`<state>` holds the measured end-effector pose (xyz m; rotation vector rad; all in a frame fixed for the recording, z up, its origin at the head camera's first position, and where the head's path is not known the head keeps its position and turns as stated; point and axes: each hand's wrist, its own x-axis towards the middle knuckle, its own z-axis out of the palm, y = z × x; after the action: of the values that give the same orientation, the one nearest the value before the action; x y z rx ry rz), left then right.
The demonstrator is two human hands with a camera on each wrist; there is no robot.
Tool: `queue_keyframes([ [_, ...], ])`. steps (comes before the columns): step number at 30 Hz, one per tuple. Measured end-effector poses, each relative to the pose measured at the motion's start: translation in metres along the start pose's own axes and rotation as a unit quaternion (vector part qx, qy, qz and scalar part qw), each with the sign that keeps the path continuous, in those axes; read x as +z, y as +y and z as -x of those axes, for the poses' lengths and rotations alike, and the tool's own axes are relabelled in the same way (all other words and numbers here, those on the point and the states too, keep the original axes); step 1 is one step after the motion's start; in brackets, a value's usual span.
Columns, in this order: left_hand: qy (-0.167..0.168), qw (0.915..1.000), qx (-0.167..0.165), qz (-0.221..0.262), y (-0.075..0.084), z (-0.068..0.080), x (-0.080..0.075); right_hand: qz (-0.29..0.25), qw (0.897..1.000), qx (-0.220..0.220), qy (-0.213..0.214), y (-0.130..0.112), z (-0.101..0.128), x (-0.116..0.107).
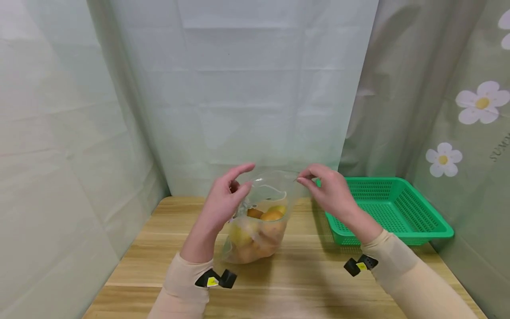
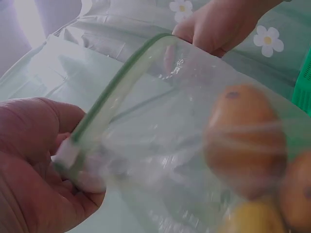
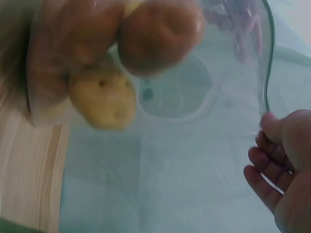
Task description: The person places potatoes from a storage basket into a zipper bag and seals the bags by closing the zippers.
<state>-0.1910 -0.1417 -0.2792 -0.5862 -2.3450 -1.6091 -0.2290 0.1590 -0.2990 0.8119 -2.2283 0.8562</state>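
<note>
A clear zip bag (image 1: 260, 241) with a green zip edge (image 2: 114, 85) and a white slider (image 2: 68, 153) stands on the table, its mouth spread between both hands. Inside lie several potatoes, among them a yellow one (image 3: 103, 97) and a browner one (image 2: 247, 141). My left hand (image 1: 223, 195) is at the bag's left upper corner, its fingers curled about the slider end. In the head view its thumb and forefinger stand apart. On the other side, my right hand (image 1: 328, 188) pinches the rim between thumb and forefinger, the other fingers loosely bent.
To the right, a green plastic basket (image 1: 434, 223) with slotted walls stands on the wooden table (image 1: 318, 283), partly behind my right forearm. Pale hanging sheets (image 1: 247, 88) enclose the back and left; a flowered curtain (image 1: 458, 195) is at the right.
</note>
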Motion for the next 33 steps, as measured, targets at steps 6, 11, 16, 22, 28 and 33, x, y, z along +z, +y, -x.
queue_keyframes([
  [6,-0.015,0.9992,0.034,-0.01,-0.008,0.015,0.008,0.015,0.996,0.092,0.007,0.003,-0.002,-0.007],
  [11,-0.043,0.9981,0.029,-0.033,-0.013,0.032,0.025,0.024,0.992,0.126,0.012,0.008,-0.004,-0.013],
  [16,-0.012,0.9973,0.022,-0.069,-0.022,0.038,0.039,0.026,0.989,0.142,0.008,0.013,-0.004,-0.016],
  [22,0.034,0.9941,0.051,-0.089,-0.032,0.035,0.043,0.021,0.985,0.17,0.004,0.016,-0.003,-0.021],
  [28,0.056,0.993,0.061,-0.084,-0.035,0.032,0.039,0.022,0.983,0.183,0.006,0.019,-0.001,-0.028],
  [33,0.081,0.994,0.05,-0.054,-0.032,0.027,0.031,0.023,0.983,0.183,0.021,0.024,0.003,-0.035],
])
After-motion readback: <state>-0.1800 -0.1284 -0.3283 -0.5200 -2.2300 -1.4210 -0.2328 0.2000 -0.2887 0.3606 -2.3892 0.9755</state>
